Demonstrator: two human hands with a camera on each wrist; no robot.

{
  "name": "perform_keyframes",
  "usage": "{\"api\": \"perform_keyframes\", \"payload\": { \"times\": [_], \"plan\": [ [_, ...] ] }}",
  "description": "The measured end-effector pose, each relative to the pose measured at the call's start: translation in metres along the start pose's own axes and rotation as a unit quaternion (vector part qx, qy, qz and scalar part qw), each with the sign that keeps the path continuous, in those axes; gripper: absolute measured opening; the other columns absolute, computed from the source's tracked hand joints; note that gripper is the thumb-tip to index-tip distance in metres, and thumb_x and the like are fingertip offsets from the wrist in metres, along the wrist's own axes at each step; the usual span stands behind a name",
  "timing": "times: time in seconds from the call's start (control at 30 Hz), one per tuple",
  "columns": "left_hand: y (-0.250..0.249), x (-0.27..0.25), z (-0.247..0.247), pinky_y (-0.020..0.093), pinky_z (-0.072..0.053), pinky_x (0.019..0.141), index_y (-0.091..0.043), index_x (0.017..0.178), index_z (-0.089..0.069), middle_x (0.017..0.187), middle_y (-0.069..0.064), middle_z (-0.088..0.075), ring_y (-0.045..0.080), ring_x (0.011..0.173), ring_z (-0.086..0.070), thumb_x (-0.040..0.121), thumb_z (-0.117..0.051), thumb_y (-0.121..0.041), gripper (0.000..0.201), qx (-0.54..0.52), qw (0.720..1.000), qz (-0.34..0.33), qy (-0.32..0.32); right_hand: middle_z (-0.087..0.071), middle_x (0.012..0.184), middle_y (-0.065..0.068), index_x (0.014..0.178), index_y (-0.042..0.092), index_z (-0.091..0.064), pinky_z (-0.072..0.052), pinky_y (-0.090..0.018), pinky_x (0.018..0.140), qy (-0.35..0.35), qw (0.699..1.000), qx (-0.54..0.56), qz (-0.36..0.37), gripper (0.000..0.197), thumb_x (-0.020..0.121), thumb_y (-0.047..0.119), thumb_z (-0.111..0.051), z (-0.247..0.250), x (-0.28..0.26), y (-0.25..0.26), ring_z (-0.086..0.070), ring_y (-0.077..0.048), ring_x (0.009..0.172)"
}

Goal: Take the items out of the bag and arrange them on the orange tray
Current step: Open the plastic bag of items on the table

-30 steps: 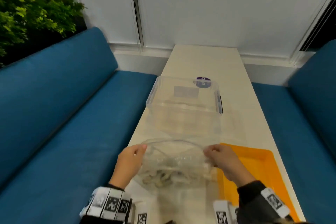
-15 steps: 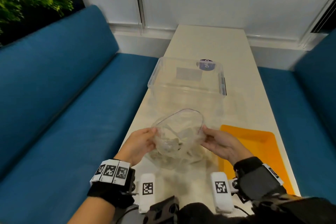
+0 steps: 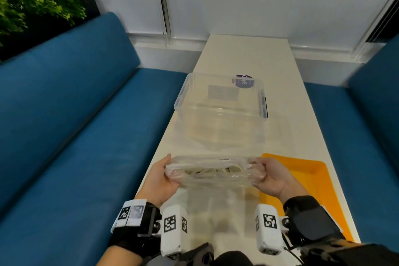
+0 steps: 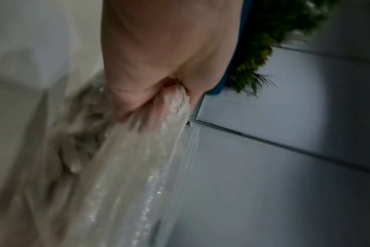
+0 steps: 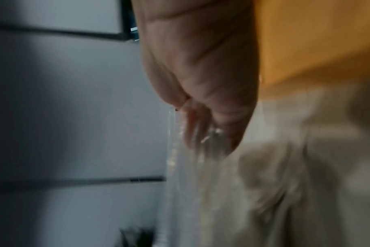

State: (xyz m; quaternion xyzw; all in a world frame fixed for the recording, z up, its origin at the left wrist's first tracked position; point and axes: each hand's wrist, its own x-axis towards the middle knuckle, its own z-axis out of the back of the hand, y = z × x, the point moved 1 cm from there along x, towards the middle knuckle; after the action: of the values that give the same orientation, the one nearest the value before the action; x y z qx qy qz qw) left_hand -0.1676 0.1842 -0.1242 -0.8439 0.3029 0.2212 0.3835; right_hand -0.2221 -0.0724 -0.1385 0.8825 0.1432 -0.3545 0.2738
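Observation:
A clear plastic bag (image 3: 212, 174) hangs stretched wide between both hands above the near end of the table. My left hand (image 3: 165, 176) grips its left edge and my right hand (image 3: 266, 176) grips its right edge, fingers curled into the plastic. Pale, whitish items (image 3: 212, 170) lie inside; their shape is blurred. The left wrist view shows the bag (image 4: 125, 167) bunched in my fist (image 4: 169, 80). In the right wrist view my fingers (image 5: 211, 120) pinch the plastic (image 5: 201, 183). The orange tray (image 3: 311, 181) lies on the table at my right, bare where it shows.
A clear plastic storage box (image 3: 220, 112) stands on the white table (image 3: 246, 56) just beyond the bag. Blue sofas (image 3: 71, 136) run along both sides. Green plants (image 3: 41, 4) are at the far left.
The bag's mouth, a round opening half a second ago, is now pulled flat and wide between my hands. Both hands have moved apart and turned palm-up.

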Motion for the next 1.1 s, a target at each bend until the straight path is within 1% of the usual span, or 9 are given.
{"api": "perform_keyframes", "payload": {
  "times": [0.2,0.3,0.4,0.47,0.57,0.7,0.8,0.93,1.1],
  "plan": [
    [0.003,0.007,0.008,0.034,-0.055,0.074,-0.001,0.119,-0.056,0.091,0.006,-0.065,0.016,0.071,-0.065,0.085,-0.066,-0.026,0.043,0.306,0.950,-0.058,-0.002,-0.040,0.087,-0.002,0.093,0.020,-0.040,-0.043,-0.028,0.064,-0.018,0.937,-0.301,0.176,0.032,0.084,0.037,-0.065,-0.003,-0.014,-0.014,-0.043,-0.015,0.068],
    [0.006,0.008,0.007,0.040,-0.051,0.089,-0.006,0.126,-0.047,0.118,0.007,-0.056,0.024,0.101,-0.059,0.079,-0.069,-0.034,0.059,0.476,0.870,-0.092,-0.086,-0.038,0.082,0.004,0.088,0.016,-0.035,-0.034,-0.012,0.055,-0.056,0.792,-0.543,0.273,0.031,0.085,0.020,-0.066,-0.014,-0.022,-0.025,-0.038,-0.010,0.066],
    [0.010,0.002,-0.003,0.033,-0.045,0.087,-0.007,0.130,-0.040,0.125,0.009,-0.042,0.021,0.100,-0.050,0.089,-0.056,-0.031,0.050,0.618,0.753,-0.163,-0.159,-0.038,0.072,0.004,0.086,0.018,-0.035,-0.025,-0.020,0.046,-0.105,0.665,-0.668,0.319,0.020,0.091,0.012,-0.054,-0.020,-0.020,-0.029,-0.032,-0.012,0.056],
    [0.011,-0.003,-0.009,0.027,-0.048,0.081,-0.009,0.142,-0.025,0.112,0.004,-0.053,0.015,0.093,-0.054,0.091,-0.054,-0.020,0.060,0.607,0.750,-0.222,-0.141,-0.039,0.064,0.001,0.088,0.017,-0.033,-0.020,-0.025,0.048,-0.102,0.625,-0.705,0.318,0.016,0.093,0.004,-0.041,-0.023,-0.018,-0.030,-0.030,-0.015,0.053],
    [0.014,-0.003,-0.009,0.017,-0.040,0.058,-0.014,0.141,-0.020,0.076,-0.004,-0.050,0.007,0.067,-0.049,0.090,-0.048,-0.007,0.058,0.591,0.766,-0.233,-0.098,-0.044,0.063,-0.002,0.096,0.011,-0.030,-0.027,-0.027,0.049,-0.104,0.673,-0.669,0.298,0.011,0.092,0.001,-0.034,-0.023,-0.016,-0.031,-0.037,-0.017,0.054],
    [0.007,0.002,0.001,0.027,-0.050,0.070,-0.011,0.114,-0.049,0.102,0.008,-0.065,0.016,0.085,-0.062,0.086,-0.058,-0.007,0.030,0.458,0.873,-0.141,-0.091,-0.048,0.077,-0.002,0.102,0.008,-0.037,-0.037,-0.030,0.060,-0.158,0.760,-0.579,0.249,0.010,0.099,0.018,-0.037,-0.011,-0.006,-0.024,-0.045,-0.016,0.066],
    [0.003,0.002,0.008,0.027,-0.050,0.072,-0.012,0.095,-0.062,0.094,0.005,-0.067,0.016,0.081,-0.061,0.088,-0.056,-0.009,0.010,0.463,0.870,-0.137,-0.093,-0.049,0.076,-0.003,0.085,0.009,-0.050,-0.037,-0.029,0.060,-0.172,0.779,-0.562,0.218,0.028,0.099,0.031,-0.039,-0.008,-0.008,-0.020,-0.045,-0.014,0.066],
    [0.000,0.003,0.022,0.028,-0.042,0.072,-0.009,0.083,-0.065,0.081,0.005,-0.057,0.018,0.078,-0.049,0.093,-0.049,-0.015,0.020,0.520,0.838,-0.136,-0.099,-0.064,0.074,-0.012,0.098,0.002,-0.059,-0.052,-0.026,0.045,-0.080,0.982,-0.158,0.067,0.019,0.098,0.012,-0.043,-0.009,-0.013,-0.015,-0.061,-0.021,0.061],
    [0.003,-0.005,0.030,0.015,-0.052,0.062,-0.006,0.095,-0.071,0.094,0.008,-0.071,0.016,0.083,-0.064,0.092,-0.053,-0.007,0.018,0.444,0.889,-0.095,-0.058,-0.060,0.099,-0.026,0.112,-0.006,-0.052,-0.055,-0.043,0.042,-0.028,0.997,0.073,-0.018,0.024,0.097,-0.002,-0.033,-0.005,-0.020,-0.001,-0.062,-0.035,0.077]
  ]
}}
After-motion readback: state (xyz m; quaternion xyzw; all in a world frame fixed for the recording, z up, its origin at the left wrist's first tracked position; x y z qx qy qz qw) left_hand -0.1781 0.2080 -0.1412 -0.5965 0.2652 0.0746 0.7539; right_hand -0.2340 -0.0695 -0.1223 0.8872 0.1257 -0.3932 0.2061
